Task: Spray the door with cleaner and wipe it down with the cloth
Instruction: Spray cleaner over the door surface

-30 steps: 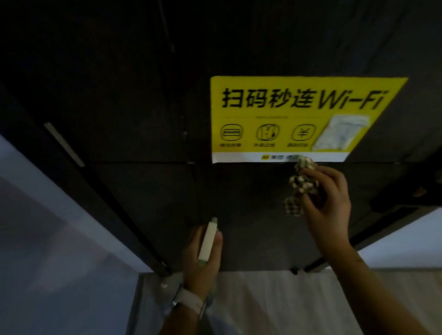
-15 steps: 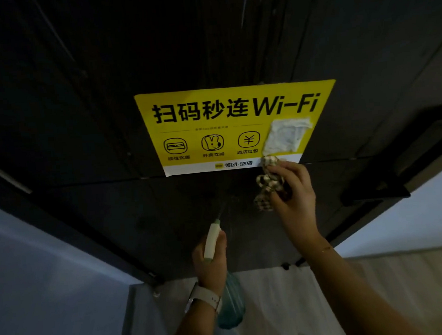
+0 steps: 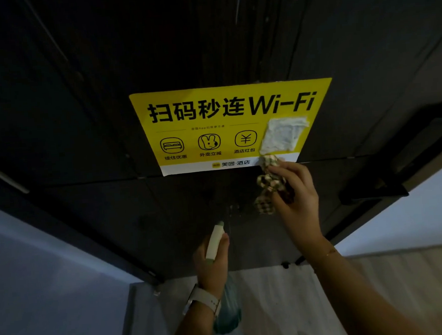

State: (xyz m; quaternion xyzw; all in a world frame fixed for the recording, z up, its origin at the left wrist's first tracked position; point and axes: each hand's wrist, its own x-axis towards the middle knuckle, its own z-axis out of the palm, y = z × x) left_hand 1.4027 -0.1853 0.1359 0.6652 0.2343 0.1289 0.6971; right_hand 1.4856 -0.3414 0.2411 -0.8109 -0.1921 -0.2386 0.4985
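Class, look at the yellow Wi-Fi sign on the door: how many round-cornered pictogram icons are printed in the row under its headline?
3, in one row on the yellow Wi-Fi sign: bed icon at left, rabbit icon in the middle, yen icon at right. The torn white patch beside them may hide another.

One camera is sitting on the person's head, looking forward and up close at the dark door (image 3: 232, 48) and yellow sign (image 3: 226, 114).

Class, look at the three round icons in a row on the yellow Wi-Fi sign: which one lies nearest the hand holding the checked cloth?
The yen-symbol icon, rightmost of the three; the bed icon and rabbit icon sit further left, away from the right hand.
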